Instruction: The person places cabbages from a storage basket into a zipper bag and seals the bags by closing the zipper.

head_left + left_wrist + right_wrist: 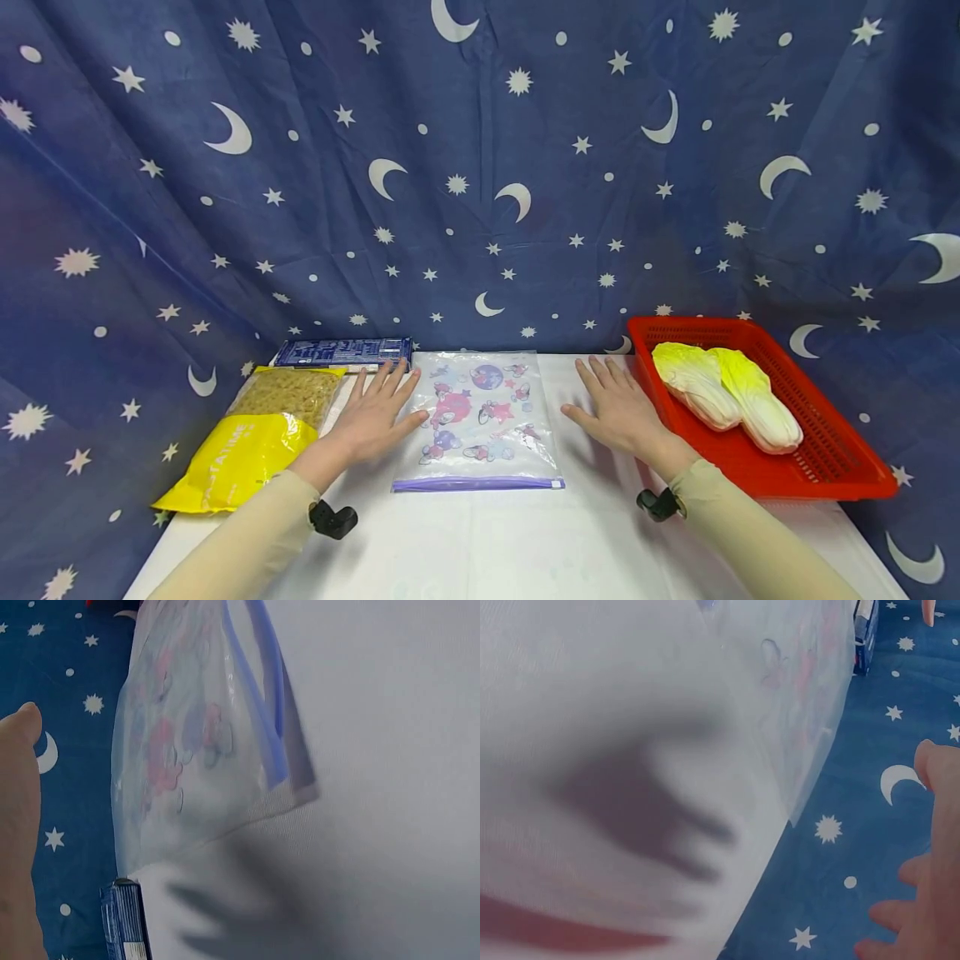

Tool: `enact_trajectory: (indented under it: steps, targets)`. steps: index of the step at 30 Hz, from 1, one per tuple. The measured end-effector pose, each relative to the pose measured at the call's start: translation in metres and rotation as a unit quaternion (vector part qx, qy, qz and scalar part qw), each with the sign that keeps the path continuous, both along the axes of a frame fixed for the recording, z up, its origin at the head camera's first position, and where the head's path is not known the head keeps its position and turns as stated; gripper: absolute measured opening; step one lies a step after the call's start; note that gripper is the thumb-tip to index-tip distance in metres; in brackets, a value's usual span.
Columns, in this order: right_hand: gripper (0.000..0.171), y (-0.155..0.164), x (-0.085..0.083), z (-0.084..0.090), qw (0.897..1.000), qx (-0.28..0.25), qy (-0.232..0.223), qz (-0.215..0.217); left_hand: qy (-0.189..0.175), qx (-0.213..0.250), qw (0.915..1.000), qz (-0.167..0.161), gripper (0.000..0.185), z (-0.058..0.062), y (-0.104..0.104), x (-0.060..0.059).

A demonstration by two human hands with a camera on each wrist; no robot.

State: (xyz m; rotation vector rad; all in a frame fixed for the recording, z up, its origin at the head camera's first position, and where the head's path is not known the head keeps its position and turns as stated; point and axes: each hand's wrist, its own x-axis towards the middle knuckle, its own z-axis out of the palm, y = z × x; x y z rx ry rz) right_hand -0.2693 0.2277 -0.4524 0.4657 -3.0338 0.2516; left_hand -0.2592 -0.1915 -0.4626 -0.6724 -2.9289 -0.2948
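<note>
**On the white table: both hands flat beside a zip bag**

On the table (pixel 480 542), from 9 o'clock across to 3 o'clock: a yellow packet (pixel 251 442) of dry food lies at the left edge, with a blue box (pixel 341 352) behind it at about 11 o'clock, against the starry backdrop (pixel 480 167).

Next, the left hand (pixel 371 421) lies palm down, fingers straight and spread, holding nothing. Its thumb tip reaches the left edge of the zip bag (pixel 480 417); cannot tell whether it touches.

The zip bag lies flat at table centre, clear plastic with cartoon prints, purple zip strip on the near edge at 6 o'clock. It looks empty.

The right hand (pixel 618 408) is just right of the bag, also flat, fingers spread and relaxed, gripping nothing, apart from the bag.

At 3 o'clock a red tray (pixel 825 467) holds two cabbage pieces (pixel 723 392), side by side.

Handling guess: the bag is likely very light, limp and slick, and would probably slide on the cloth. The best hold looks like a pinch at the stiffer zip strip (pixel 259 712), one hand at each side of the mouth.
</note>
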Motion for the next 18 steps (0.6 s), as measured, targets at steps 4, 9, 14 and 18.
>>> enact_trajectory:
  steps: [4, 9, 14, 18]
  targets:
    - [0.095, -0.002, 0.002, 0.001, 1.000, -0.024, -0.010, 0.000, -0.010, -0.003, 0.9997, -0.022, 0.078, -0.001, 0.008, 0.005]
    - [0.096, -0.005, 0.007, 0.001, 0.998, -0.053, -0.022, 0.002, -0.014, -0.022, 0.9980, -0.057, 0.081, -0.004, 0.016, 0.014]
    - [0.092, -0.006, 0.013, -0.002, 0.997, -0.073, -0.009, 0.013, -0.018, -0.014, 0.9956, -0.091, 0.082, -0.010, 0.021, 0.021]
    - [0.090, -0.008, 0.019, -0.004, 0.997, -0.081, 0.004, 0.020, -0.026, 0.005, 0.9935, -0.111, 0.082, -0.012, 0.026, 0.026]
